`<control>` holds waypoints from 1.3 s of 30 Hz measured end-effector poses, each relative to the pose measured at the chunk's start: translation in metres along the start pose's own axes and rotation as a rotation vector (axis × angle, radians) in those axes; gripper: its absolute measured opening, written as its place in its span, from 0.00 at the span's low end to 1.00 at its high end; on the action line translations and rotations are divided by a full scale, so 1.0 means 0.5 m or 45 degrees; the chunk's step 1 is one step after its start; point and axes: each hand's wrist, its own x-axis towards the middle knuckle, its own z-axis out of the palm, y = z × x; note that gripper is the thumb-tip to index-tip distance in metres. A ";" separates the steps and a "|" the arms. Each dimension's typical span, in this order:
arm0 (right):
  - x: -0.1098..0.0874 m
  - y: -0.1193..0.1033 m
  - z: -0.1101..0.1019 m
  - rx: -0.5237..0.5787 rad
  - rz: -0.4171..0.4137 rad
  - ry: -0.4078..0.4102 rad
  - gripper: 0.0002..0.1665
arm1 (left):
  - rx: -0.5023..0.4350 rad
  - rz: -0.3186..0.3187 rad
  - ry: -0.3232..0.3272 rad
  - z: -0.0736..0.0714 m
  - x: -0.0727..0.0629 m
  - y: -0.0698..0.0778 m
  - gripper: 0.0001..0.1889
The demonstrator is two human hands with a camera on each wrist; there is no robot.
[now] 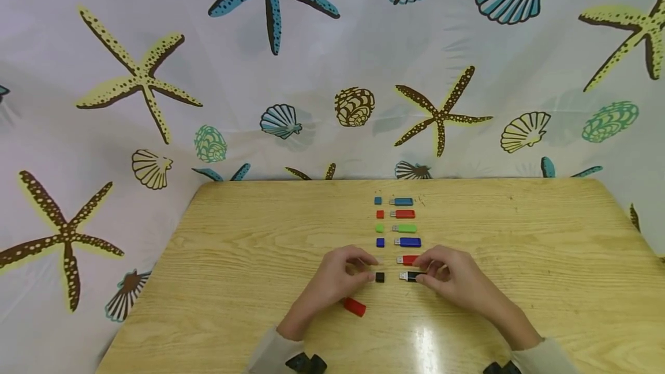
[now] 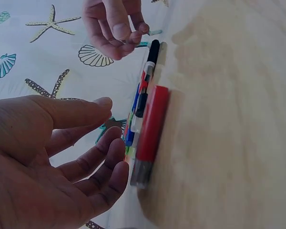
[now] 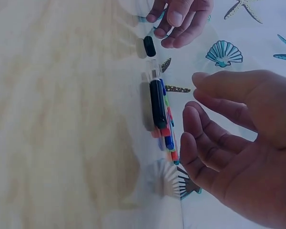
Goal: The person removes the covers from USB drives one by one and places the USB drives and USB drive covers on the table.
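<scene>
My left hand (image 1: 344,275) hovers over the table with loosely curved fingers, its thumb tip beside a small black cap (image 1: 380,277). Nothing shows between the fingers in the left wrist view. Across from it, my right hand (image 1: 451,275) has a gap between thumb and fingers, next to a black USB stick (image 3: 157,102). In the head view those fingers cover the right ends of the black stick and of a red USB stick (image 1: 408,260). Another red USB stick (image 1: 355,306) lies slanted near the left wrist, its metal plug seen in the left wrist view.
Beyond the hands, a column of USB sticks holds blue (image 1: 403,202), red (image 1: 404,214), green (image 1: 406,228) and dark blue (image 1: 409,242) ones. Matching caps, such as the green cap (image 1: 380,228), lie to their left. A patterned cloth (image 1: 322,74) hangs behind the wooden table (image 1: 249,229).
</scene>
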 end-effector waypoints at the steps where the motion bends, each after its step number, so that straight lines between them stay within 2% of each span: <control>1: 0.000 -0.001 0.004 0.003 -0.007 0.008 0.09 | 0.006 0.006 0.000 -0.003 -0.003 -0.003 0.08; 12: 0.002 -0.021 0.043 0.012 -0.116 0.086 0.12 | 0.027 0.037 0.010 -0.026 -0.033 -0.015 0.08; 23: 0.000 -0.030 0.060 0.015 -0.144 0.134 0.19 | 0.042 -0.024 -0.051 -0.044 -0.057 -0.032 0.09; 32: 0.003 -0.039 0.076 0.004 -0.136 0.092 0.17 | 0.105 -0.017 -0.097 -0.059 -0.078 -0.040 0.11; 39: 0.004 -0.047 0.093 0.022 -0.124 0.028 0.17 | 0.255 0.018 -0.162 -0.057 -0.087 -0.033 0.09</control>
